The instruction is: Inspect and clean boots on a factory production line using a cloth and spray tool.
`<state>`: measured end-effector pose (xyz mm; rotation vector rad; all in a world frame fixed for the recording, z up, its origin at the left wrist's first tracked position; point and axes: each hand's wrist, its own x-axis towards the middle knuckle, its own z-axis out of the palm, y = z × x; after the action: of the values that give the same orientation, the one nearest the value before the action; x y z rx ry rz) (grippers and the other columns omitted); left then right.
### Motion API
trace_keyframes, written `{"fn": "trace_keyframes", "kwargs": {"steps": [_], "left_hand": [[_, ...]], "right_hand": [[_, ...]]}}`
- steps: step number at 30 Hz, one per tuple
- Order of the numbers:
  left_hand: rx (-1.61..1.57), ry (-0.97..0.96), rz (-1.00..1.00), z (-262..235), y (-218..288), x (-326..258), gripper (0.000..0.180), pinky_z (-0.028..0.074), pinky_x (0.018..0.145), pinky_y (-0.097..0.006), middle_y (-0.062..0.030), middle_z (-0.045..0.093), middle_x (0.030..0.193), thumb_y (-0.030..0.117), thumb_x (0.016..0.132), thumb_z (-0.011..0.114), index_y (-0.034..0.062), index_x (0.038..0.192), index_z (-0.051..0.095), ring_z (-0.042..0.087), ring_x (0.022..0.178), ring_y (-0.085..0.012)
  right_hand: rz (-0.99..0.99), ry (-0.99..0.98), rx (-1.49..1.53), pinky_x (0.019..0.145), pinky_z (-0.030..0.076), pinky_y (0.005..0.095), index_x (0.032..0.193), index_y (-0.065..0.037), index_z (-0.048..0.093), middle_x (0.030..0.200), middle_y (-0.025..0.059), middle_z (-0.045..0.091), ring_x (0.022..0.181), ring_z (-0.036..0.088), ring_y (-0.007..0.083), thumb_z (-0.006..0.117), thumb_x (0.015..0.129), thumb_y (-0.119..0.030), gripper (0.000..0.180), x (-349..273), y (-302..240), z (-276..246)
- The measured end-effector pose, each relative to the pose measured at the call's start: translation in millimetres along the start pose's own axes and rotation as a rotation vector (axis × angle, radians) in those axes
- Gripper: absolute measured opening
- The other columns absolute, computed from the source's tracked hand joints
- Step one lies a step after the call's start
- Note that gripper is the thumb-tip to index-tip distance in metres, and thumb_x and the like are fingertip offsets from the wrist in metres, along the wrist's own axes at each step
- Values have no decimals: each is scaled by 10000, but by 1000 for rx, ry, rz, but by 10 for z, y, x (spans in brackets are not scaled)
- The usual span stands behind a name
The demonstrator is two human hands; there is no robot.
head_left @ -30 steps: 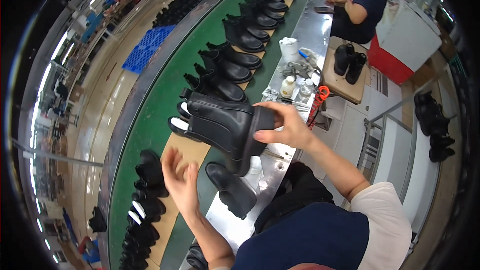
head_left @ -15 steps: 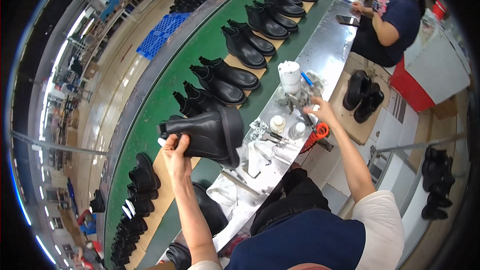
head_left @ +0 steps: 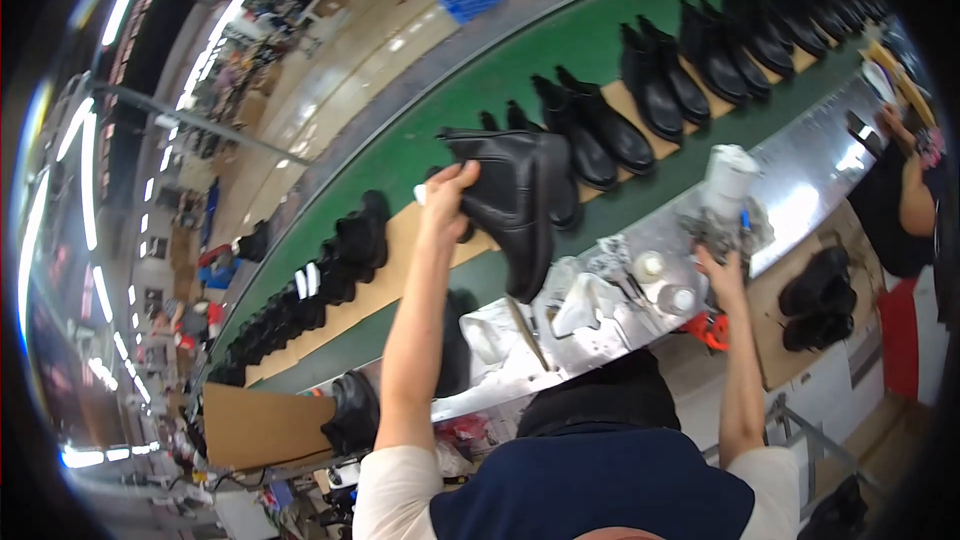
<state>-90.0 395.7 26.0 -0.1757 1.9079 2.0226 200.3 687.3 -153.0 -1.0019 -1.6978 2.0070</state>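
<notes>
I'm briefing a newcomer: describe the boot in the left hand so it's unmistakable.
Find the long green belt with its black boots. In front of it, the left hand grips the boot by its shaft. Unlike them, this one is held in the air, sole facing right.

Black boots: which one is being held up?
The boot gripped near its top by the left hand, sole facing right; no hand holds any of the others.

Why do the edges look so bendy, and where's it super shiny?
In the head view, the fisheye lens bows the green belt; also in the head view, white glare washes out a patch of metal bench, while the black boot in the left hand shows only soft highlights.
</notes>
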Motion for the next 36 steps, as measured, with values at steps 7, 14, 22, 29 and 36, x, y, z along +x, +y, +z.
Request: {"fn": "trace_keyframes", "kwargs": {"steps": [7,14,22,29,36], "left_hand": [[-79,-291,-128,-54,95,110,302,542,788,-374,-179,632,990,63,828,642,-87,1074,552,641,854,-267],[-55,-317,-57,4,34,291,178,555,691,-305,-134,660,896,70,845,626,-63,962,609,652,754,-203],[-10,-400,-17,-59,83,183,156,547,685,-288,-121,668,878,62,856,607,-54,958,625,648,736,-181],[23,-462,83,-181,99,191,124,523,648,-264,-92,668,854,90,870,597,-19,912,639,633,710,-143],[-300,-130,242,60,177,157,370,441,457,-254,-14,571,586,366,866,618,84,638,544,523,473,-108]], "right_hand": [[-265,-220,247,741,435,250,1104,-3,577,879,26,630,827,560,107,585,884,-202,297,-856,-1102,333],[-214,-332,140,682,439,255,1103,58,556,740,17,568,693,544,107,634,861,-284,426,-1344,-1445,615],[-347,-262,-120,536,376,243,1026,30,608,632,33,541,593,451,61,683,815,-177,305,-1379,-1704,872],[-550,-264,-259,557,408,247,1030,57,598,683,120,585,595,504,108,716,782,-165,354,-1598,-1794,766],[-673,-100,-219,558,415,259,1022,60,598,695,129,594,593,524,121,723,766,-150,355,-1657,-1786,797]]}}
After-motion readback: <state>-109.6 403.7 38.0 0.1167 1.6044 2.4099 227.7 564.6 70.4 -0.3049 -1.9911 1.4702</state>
